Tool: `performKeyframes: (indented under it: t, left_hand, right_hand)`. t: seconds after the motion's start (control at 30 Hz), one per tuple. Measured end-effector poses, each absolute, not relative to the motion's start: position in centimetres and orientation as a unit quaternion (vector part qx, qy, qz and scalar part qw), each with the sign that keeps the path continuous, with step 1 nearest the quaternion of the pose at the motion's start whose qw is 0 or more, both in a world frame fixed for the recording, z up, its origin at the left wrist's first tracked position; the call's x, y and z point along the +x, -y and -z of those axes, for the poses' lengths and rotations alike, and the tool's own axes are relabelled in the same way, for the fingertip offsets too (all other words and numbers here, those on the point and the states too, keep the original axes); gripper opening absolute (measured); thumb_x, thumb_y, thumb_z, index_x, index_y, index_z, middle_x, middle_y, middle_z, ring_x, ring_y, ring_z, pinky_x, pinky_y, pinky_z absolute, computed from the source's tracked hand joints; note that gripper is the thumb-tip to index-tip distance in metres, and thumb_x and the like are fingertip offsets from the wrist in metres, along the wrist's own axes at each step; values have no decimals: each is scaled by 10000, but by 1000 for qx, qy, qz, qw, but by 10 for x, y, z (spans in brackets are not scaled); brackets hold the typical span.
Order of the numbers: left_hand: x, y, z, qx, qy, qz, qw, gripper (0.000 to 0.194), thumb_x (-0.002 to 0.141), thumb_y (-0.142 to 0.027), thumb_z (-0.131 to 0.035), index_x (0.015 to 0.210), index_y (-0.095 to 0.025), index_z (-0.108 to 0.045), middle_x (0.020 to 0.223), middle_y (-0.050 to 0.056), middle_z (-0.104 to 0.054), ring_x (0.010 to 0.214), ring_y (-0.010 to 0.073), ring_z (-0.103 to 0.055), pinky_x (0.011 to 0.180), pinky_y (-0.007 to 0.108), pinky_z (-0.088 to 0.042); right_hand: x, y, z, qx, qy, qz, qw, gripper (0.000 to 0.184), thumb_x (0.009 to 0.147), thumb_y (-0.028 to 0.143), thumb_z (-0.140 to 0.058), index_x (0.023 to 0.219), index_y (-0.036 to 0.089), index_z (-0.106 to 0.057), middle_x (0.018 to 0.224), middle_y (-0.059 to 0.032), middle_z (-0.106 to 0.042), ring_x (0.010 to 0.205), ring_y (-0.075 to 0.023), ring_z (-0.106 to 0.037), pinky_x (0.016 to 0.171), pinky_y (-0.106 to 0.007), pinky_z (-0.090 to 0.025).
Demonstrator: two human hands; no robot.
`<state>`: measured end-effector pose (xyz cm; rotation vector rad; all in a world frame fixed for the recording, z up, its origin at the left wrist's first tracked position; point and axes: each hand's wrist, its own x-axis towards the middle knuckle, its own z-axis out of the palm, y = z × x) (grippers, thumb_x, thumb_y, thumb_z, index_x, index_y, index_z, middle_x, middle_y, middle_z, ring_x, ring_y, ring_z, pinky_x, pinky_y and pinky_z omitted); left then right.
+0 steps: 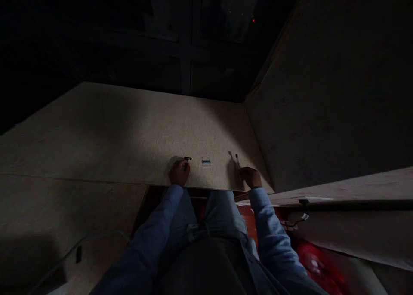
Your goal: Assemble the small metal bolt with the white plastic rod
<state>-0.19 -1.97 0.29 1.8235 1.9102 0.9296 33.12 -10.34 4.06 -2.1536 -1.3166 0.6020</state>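
Note:
My left hand is closed around the handle of a razor, whose dark, shiny head sticks out past the fingertips. To the right of it, a small clear case with a blue strip inside lies on the pale tabletop. Farther right, my right hand is closed on a slim, light-coloured toothbrush. Its dark end points away from me, and its shadow falls to the left. The lower part of each handle is hidden by my fingers.
The pale tabletop ends at a dark window. A patterned panel bounds the right side. At lower left, a cable and a small black object lie on another surface. A red bag sits at lower right.

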Motion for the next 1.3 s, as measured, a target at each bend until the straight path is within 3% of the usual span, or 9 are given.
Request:
performKeyframes:
  t: [0.27, 0.53, 0.7, 0.87, 1.03, 1.17, 1.3]
  left_hand:
    - [-2, 20, -2, 643, -671, -330, 167, 194, 849, -300, -645, 1011, -230, -725, 1004, 53, -741, 957, 206, -688, 846, 297, -510]
    - [-2, 20, -2, 647, -673, -321, 158, 222, 859, -302, -635, 1050, -231, -722, 1039, 66, -733, 972, 216, -685, 829, 302, -518]
    - [-2, 21, -4, 657, -669, -310, 154, 233, 885, -307, -610, 1075, -245, -730, 1084, 72, -718, 997, 222, -677, 851, 313, -520]
    - [-2, 23, -6, 681, -656, -287, 151, 335, 917, -317, -573, 1226, -261, -688, 1204, 81, -688, 1046, 232, -659, 864, 330, -528]
    - [-2, 25, -12, 695, -656, -251, 156, 438, 917, -311, -575, 1353, -297, -607, 1308, 75, -636, 1109, 231, -630, 856, 321, -537]
    - [1, 28, -20, 693, -667, -224, 157, 408, 931, -316, -553, 1331, -294, -631, 1312, 68, -634, 1069, 218, -649, 837, 309, -534]
    - [7, 27, -24, 683, -683, -216, 148, 384, 936, -313, -537, 1301, -294, -652, 1347, 60, -613, 1065, 211, -651, 822, 304, -533]
  right_hand:
    - [215, 78, -16, -687, 538, -325, 365, 340, 775, 457, -675, 924, 170, -779, 845, -62, -797, 763, -221, -739, 673, -297, -583]
    - [151, 40, -8, -684, 570, -300, 342, 95, 779, 285, -711, 811, 209, -758, 833, -59, -791, 824, -231, -746, 705, -278, -558]
    - [149, 41, -12, -699, 589, -260, 312, 64, 796, 225, -682, 794, 201, -742, 852, -95, -788, 827, -242, -744, 700, -273, -534]
    - [155, 54, -14, -690, 616, -237, 298, 97, 821, 218, -642, 805, 229, -738, 839, -66, -789, 789, -214, -737, 694, -254, -528]
    - [172, 62, -16, -657, 651, -223, 308, 179, 835, 201, -606, 932, 238, -751, 982, -59, -790, 908, -215, -731, 812, -284, -549]
    - [202, 66, -14, -647, 659, -199, 328, 241, 846, 207, -563, 1002, 216, -747, 1062, -91, -767, 990, -235, -707, 901, -340, -545]
    - [235, 73, -5, -654, 649, -176, 347, 265, 854, 255, -538, 1004, 182, -743, 1020, -132, -753, 935, -257, -701, 863, -368, -557]
